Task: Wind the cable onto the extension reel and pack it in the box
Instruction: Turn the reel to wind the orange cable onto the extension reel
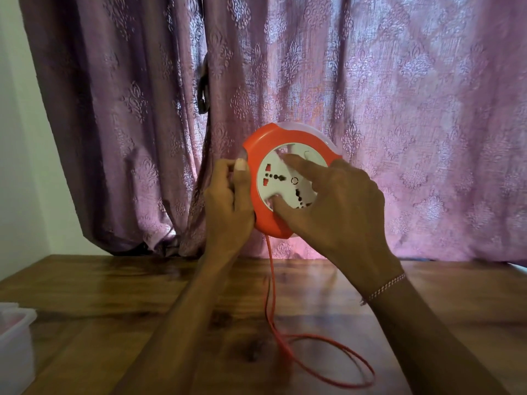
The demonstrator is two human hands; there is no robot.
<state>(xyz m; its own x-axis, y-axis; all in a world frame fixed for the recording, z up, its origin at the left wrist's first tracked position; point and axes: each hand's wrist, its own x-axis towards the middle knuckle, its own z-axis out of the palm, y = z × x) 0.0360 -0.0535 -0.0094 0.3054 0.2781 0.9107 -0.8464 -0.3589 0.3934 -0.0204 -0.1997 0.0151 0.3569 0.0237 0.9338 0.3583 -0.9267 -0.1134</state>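
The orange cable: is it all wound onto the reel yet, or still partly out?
Partly out. The cable hangs from the reel and loops on the table.

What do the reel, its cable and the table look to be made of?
The reel: moulded plastic, likely; smooth orange rim, white socket face. The cable: thin orange cord, probably rubbery or PVC sheathed, since it lies in a soft loop. The table: wood or wood-look veneer, grain visible, sheen suggesting a polished finish.
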